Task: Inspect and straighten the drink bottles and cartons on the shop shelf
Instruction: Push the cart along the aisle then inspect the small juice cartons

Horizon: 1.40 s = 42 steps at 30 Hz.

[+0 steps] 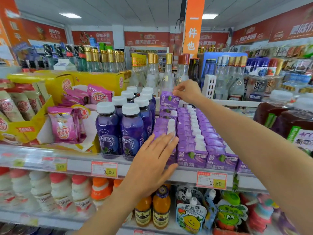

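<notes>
So, the cartons (192,157) form a tight purple block whose front faces stand right at the shelf lip (77,164), with no spare ledge ahead of them. Left of the block, eight white-capped bottles (108,129) stand in two files of four. The nearer file almost touches the block's left side, and only a thin slit shows between them. Right of the block, two dark jars (271,114) stand close, so sideways room is scant. Above the block the air is open.

The left hand (155,160) lies flat against the block's front-left corner, fingers straight and close together, covering that file's front face. Three front faces show to the right of it, the last cut off by the right forearm. The right hand (186,92) is over the block's back-left end, thumb and fingertips pinching the top corner of one raised carton (169,100), which sits higher than the rest. Cartons farther back overlap too much to count.

Three tags (211,180) sit on the lip: one under the block, one under the bottles, one farther left.
</notes>
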Motion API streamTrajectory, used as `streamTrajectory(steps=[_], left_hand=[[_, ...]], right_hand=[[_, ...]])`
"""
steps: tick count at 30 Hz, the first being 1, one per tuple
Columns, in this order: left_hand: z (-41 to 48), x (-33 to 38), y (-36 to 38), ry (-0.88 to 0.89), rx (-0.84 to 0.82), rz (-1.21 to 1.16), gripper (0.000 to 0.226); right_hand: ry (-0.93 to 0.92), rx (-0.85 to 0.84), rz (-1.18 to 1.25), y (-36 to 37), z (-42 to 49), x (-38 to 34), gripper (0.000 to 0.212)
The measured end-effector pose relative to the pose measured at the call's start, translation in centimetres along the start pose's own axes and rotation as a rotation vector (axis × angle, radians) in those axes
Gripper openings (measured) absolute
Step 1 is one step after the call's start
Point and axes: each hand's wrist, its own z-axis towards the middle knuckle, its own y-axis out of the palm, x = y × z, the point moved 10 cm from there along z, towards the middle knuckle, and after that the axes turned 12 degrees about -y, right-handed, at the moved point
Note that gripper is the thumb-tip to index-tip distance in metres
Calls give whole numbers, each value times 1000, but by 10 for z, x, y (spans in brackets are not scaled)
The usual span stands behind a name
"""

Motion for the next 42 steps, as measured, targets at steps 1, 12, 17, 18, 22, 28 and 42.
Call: streamTrajectory(steps=[1,12,17,18,22,28,42], left_hand=[[-1,-2,0,-3,-6,0,62],[-2,-6,1,-29,-52,-8,56],[-2,-8,2,-35,-63,-4,57],[-2,-8,3,-36,-62,-5,57],[-2,-9,3,-47,-59,-10,57],[-2,-10,3,-51,-62,-22,57],[1,-16,-13,-316,-4,-436,46]], right_hand=[[9,-36,-14,10,1,5,18],[41,-351,-142,67,4,25,27],[98,-258,-109,52,17,36,27],[110,-261,-102,53,19,39,28],[153,-330,-139,68,20,47,32],[183,-322,-154,75,21,47,25],[51,30,275,-67,-65,-24,45]])
